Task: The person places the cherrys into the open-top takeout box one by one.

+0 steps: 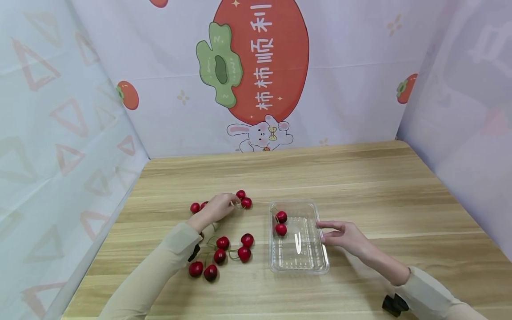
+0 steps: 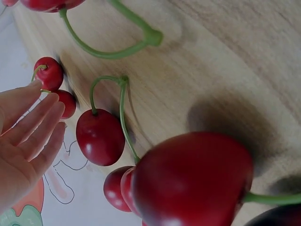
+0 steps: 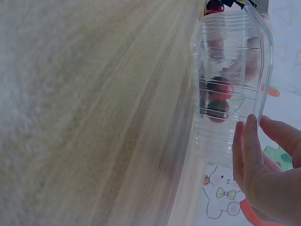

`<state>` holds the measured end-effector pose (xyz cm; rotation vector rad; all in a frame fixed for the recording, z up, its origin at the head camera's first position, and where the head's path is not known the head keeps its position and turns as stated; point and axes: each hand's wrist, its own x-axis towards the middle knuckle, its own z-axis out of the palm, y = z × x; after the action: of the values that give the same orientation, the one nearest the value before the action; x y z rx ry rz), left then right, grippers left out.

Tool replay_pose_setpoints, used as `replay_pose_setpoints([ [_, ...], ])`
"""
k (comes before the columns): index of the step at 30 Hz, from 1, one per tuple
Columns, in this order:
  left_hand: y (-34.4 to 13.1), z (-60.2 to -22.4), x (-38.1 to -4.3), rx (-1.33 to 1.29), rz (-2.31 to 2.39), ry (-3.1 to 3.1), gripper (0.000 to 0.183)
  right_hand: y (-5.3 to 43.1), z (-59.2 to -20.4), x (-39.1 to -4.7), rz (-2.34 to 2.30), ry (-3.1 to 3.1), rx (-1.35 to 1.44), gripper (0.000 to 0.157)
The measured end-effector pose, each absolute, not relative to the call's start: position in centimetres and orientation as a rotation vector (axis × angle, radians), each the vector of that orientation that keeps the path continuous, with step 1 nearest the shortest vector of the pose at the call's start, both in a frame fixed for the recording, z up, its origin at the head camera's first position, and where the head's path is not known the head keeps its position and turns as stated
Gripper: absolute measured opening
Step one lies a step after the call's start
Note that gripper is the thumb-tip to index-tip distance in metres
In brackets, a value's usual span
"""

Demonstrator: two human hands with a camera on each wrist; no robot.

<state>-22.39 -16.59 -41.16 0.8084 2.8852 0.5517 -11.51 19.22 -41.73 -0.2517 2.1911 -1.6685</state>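
Observation:
My left hand (image 1: 218, 208) reaches to a pair of red cherries (image 1: 246, 203) joined by green stems at the back of the group. In the left wrist view its fingertips flank a stem of that pair (image 2: 48, 74), with a small gap showing between them. My right hand (image 1: 347, 235) holds the right rim of a clear plastic container (image 1: 299, 270), thumb and fingers at the edge in the right wrist view (image 3: 265, 89). Two cherries (image 1: 281, 229) with stems lie inside the container, toward its back left.
More stemmed cherries (image 1: 220, 256) lie in pairs on the wooden table (image 1: 360, 178), in front of the left forearm. Another pair (image 1: 194, 208) sits left of the left hand, partly covered by it. Printed cloth walls (image 1: 160, 111) enclose the table's back and sides.

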Motion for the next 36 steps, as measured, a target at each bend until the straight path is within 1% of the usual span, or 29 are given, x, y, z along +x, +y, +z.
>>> replay_pose_setpoints([
  [25, -16.3, -40.71, -22.42, 0.923, 0.617, 2.913, 0.007, 19.29, -41.91, -11.57, -1.666, 2.202, -0.255, 0.055],
  [36, -16.38, -40.44, -22.6, 0.95, 0.663, 2.9, 0.005, 19.26, -41.92, -11.55, -1.667, 2.192, -0.245, 0.055],
])
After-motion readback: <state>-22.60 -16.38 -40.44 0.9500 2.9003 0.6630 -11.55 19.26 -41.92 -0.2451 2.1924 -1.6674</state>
